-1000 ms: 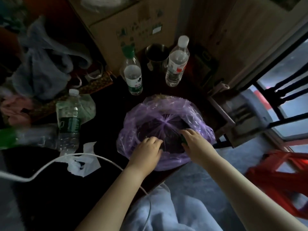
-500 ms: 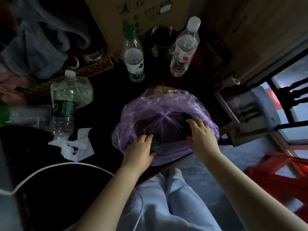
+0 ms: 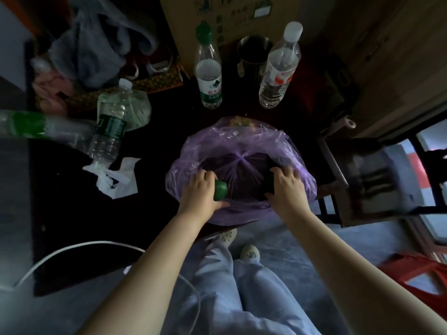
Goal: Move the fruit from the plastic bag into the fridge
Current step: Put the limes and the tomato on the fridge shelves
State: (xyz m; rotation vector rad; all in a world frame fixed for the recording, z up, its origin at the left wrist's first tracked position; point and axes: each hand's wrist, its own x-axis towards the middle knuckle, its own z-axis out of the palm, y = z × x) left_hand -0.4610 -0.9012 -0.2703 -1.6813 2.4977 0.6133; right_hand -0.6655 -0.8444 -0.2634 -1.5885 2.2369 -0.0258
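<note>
Dark table (image 3: 72, 194); fruit (image 3: 221, 189) in left hand (image 3: 199, 193)

Left hand (image 3: 200, 194) round green fruit (image 3: 220, 193)

- plastic bag (image 3: 242, 146): thin purple film, translucent, crinkled, glossy.
- fruit (image 3: 221, 189): smooth green skin, faint shine.
- bottles (image 3: 209, 76): clear, glossy plastic.
- cup (image 3: 254, 50): metal, dull sheen.
- box (image 3: 229, 10): matt brown cardboard.
- table (image 3: 72, 201): dark, matt surface.
- trousers (image 3: 217, 286): soft pale cloth.
- cable (image 3: 72, 249): smooth white coating.
</note>
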